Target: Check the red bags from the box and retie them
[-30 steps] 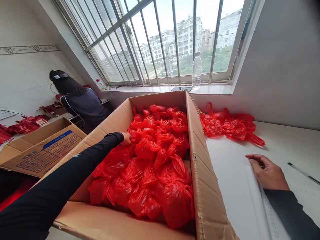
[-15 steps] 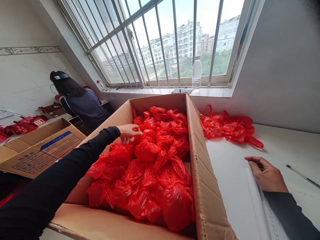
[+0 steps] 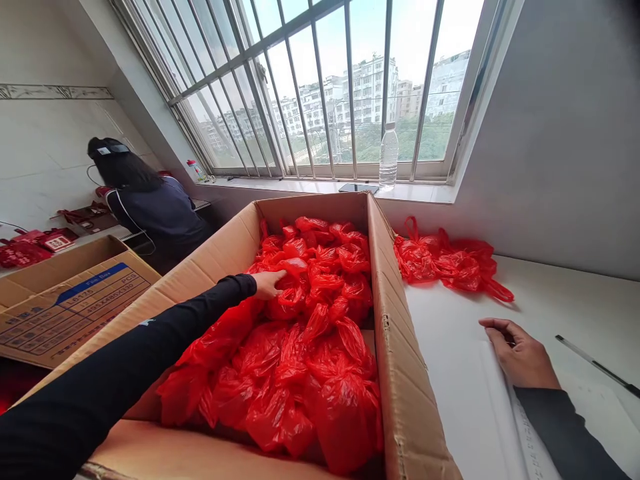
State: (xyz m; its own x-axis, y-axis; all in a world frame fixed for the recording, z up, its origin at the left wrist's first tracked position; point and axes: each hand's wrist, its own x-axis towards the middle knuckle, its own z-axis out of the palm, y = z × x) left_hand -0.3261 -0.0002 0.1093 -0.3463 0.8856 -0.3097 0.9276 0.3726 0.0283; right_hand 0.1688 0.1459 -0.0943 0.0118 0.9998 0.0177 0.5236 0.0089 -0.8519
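Note:
My left hand (image 3: 269,284) reaches over the near-left wall of a large cardboard box (image 3: 407,373) and touches the knotted red plastic bags (image 3: 295,290) inside. Its visible fingers are stretched out over one bag; the others are hidden among the bags. Several tied bags fill the box, their contents hidden. On the white table to the right, my right hand (image 3: 525,357) is closed, thumb and fingers pinching the edge of a white notebook page (image 3: 463,373). Part of a sheet with small writing shows below that hand.
More red bags (image 3: 445,263) lie on the table (image 3: 565,287) beside the box. A pen (image 3: 595,363) rests at the right. A water bottle (image 3: 389,160) stands on the windowsill. Another cardboard box (image 3: 75,307) and a seated person (image 3: 150,200) are at the left.
My left hand has moved slightly right and down onto the bags. My right hand stays at the page. The whole view has shifted a little.

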